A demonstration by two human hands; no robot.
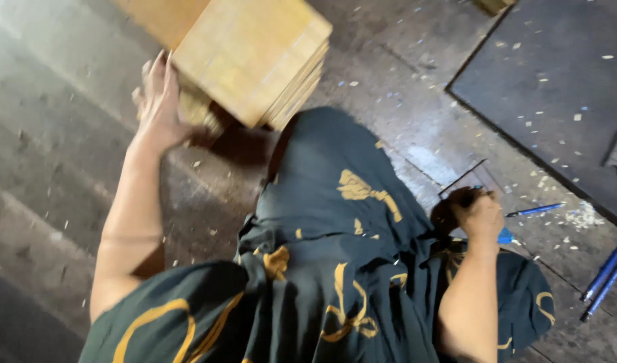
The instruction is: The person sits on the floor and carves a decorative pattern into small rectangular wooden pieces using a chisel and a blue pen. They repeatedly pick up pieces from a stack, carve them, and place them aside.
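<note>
Left of the dark robe [335, 222], a stack of boards [254, 57] is gripped at its lower edge by the left hand [159, 101]. Right of the robe, the right hand [480, 214] is clenched on a thin rod [461, 180], beside a blue pen [533, 210].
</note>
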